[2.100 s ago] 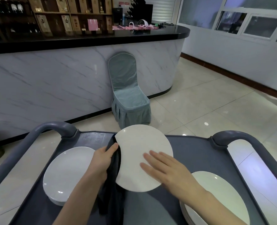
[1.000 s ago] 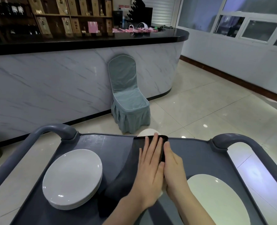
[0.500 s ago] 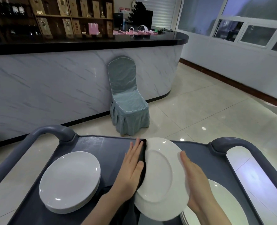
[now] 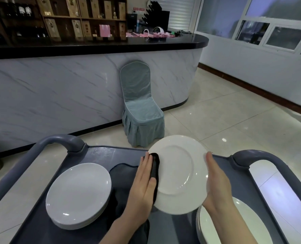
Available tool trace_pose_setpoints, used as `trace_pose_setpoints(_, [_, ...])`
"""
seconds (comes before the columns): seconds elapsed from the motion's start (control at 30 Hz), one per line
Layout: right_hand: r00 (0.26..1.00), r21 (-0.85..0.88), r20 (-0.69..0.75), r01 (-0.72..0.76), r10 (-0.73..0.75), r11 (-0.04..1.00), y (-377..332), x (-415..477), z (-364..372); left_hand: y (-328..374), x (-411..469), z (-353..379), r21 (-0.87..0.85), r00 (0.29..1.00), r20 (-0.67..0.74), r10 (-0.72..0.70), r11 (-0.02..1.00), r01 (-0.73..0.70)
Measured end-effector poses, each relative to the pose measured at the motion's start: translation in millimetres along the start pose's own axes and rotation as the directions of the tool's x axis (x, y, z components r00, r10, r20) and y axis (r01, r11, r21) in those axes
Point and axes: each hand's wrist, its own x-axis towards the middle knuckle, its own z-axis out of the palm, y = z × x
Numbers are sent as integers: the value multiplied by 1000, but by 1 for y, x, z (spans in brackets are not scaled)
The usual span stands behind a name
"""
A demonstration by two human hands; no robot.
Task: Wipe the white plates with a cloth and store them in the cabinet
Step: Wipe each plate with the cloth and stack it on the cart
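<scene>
Over the middle of the cart, the left hand [image 4: 143,182] lies flat, fingers straight and together, pressing a fold of the dark cloth [image 4: 155,170] against the left rim of a white plate [image 4: 179,173]. The right hand [image 4: 215,182] is flat too, its fingers straight along the plate's right rim; its thumb is hidden. The plate sits between the two palms, face up and tilted, raised above the tray [image 4: 100,154]. The rest of the cloth trails down onto the dark tray, left of the left hand and under its wrist. On the left of the tray rests a left stack [image 4: 79,194] of white plates. At the near right lies a right stack [image 4: 234,226], partly under the held plate. A grey left handle [image 4: 63,140] and right handle [image 4: 252,155] curve up at the far corners. Beyond, on the tiled floor, a covered chair [image 4: 141,106] stands against a marble-fronted counter [image 4: 58,88].
</scene>
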Motion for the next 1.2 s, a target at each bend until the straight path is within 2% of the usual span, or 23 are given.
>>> trace_pose_setpoints(0.07, [998,94,-64,-13,19,995,0,4,7,8,-11,9,111,995,-3,105,988,-104])
trace_pose_setpoints(0.13, [992,167,-122,-17,38,986,3,8,17,19,-17,23,308,969,47,241,920,-244])
trace_pose_setpoints(0.23, [987,172,-156,-16,43,985,13,10,27,31,-19,36,465,948,130,291,827,-317])
trace_pose_setpoints(0.33, [984,174,-175,-11,42,985,14,12,24,27,-15,29,441,938,187,292,828,-346])
trace_pose_setpoints(0.47, [975,217,-219,28,21,976,1,12,18,16,-15,18,301,967,118,227,920,-252])
trace_pose_setpoints(0.53, [974,213,-226,46,4,976,-2,11,16,13,-19,18,284,970,106,219,928,-240])
trace_pose_setpoints(0.6, [974,163,-228,41,-2,986,2,8,16,15,-22,21,302,955,137,264,907,-294])
trace_pose_setpoints(0.67, [977,85,-212,24,-5,996,11,4,16,21,-21,27,346,913,222,342,848,-402])
trace_pose_setpoints(0.73, [985,-8,-171,8,-10,1000,22,0,16,29,-14,33,371,885,295,361,810,-454])
trace_pose_setpoints(0.8, [992,-96,-128,9,-21,995,30,-5,17,36,-2,37,349,897,303,321,839,-418])
trace_pose_setpoints(0.9, [995,-208,-94,19,-40,978,39,-13,23,46,21,38,241,937,273,220,927,-288])
trace_pose_setpoints(1.0, [993,-296,-71,69,-94,953,49,-22,24,47,44,37,228,941,296,165,944,-237])
trace_pose_setpoints(1.07, [992,-341,-24,112,-127,933,51,-27,21,41,54,31,131,946,308,96,981,-143])
trace_pose_setpoints(1.13, [988,-408,-7,140,-156,902,49,-28,17,31,57,24,24,963,268,12,1000,-19])
trace_pose_setpoints(1.2, [989,-405,-15,127,-145,905,42,-28,13,21,52,19,-15,974,220,-50,998,55])
